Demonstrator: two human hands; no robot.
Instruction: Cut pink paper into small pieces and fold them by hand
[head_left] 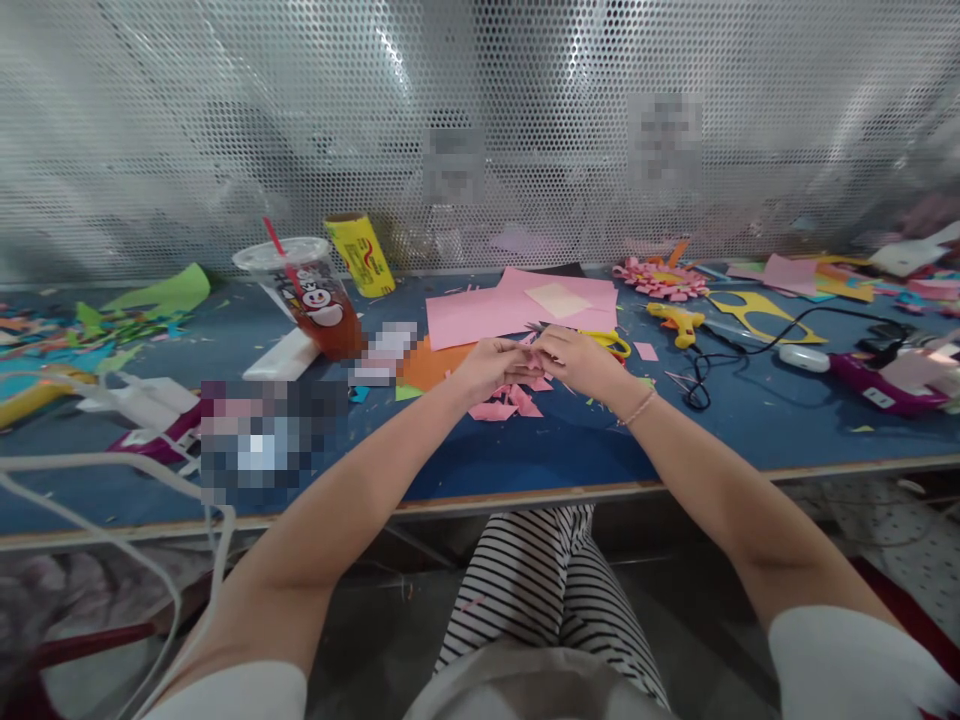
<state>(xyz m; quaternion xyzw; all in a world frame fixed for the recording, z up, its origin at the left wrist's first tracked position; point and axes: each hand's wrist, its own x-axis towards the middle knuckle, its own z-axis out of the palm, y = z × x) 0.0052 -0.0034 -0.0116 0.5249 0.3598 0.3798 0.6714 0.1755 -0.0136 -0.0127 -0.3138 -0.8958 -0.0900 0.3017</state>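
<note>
One small pink paper piece (534,362) at clock centre, above the bench (525,470), fingers of the left hand (493,367) and right hand (574,357) pinched on it; likely a shaping step, next move calls for a steady two-sided grip. Close in: pink scraps (517,402) at 7, too jumbled to count; one pair of scissors (604,336) at 3, can't tell if gripped. Farther: one glue gun (679,325) near 3, one looped ring (679,293) at 2, one cup (322,315) at 9:30, one yellow tub (364,255) at 10.

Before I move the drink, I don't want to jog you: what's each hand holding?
Left hand: closed, pinching small pink paper.
Right hand: closed on it too; yellow scissors: held or not, unclear.
</note>
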